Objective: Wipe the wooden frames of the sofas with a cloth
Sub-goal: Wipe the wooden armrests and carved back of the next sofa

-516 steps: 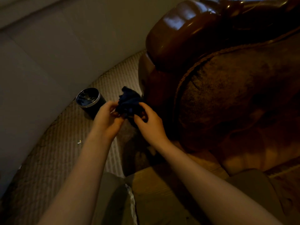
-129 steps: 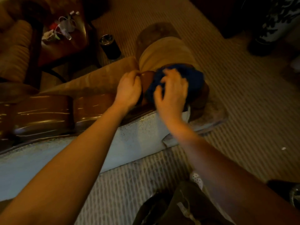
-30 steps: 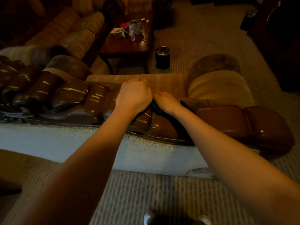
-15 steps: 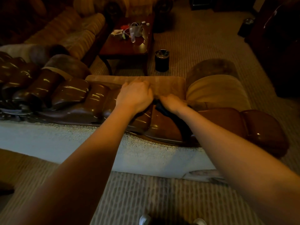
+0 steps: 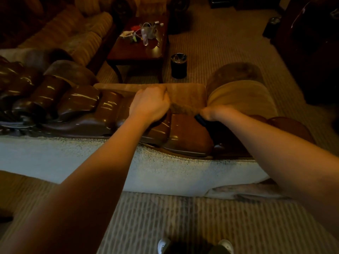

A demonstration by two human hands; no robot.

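From the head view, both arms are reaching over the sofa's glossy wooden frame (image 5: 185, 136). The left hand (image 5: 149, 105) is gripping the cushion edge (image 5: 183, 107), fingers curled. The right hand (image 5: 213, 112) is clutching the dark cloth (image 5: 202, 122) against the frame top. Carpet (image 5: 211, 46) is lying open beyond.

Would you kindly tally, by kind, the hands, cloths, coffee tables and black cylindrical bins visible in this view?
Hands: 2, the left hand and the right hand
Cloths: 1, the dark cloth under the right hand
Coffee tables: 1, the coffee table
Black bins: 2, the near bin and the far bin
Total: 6
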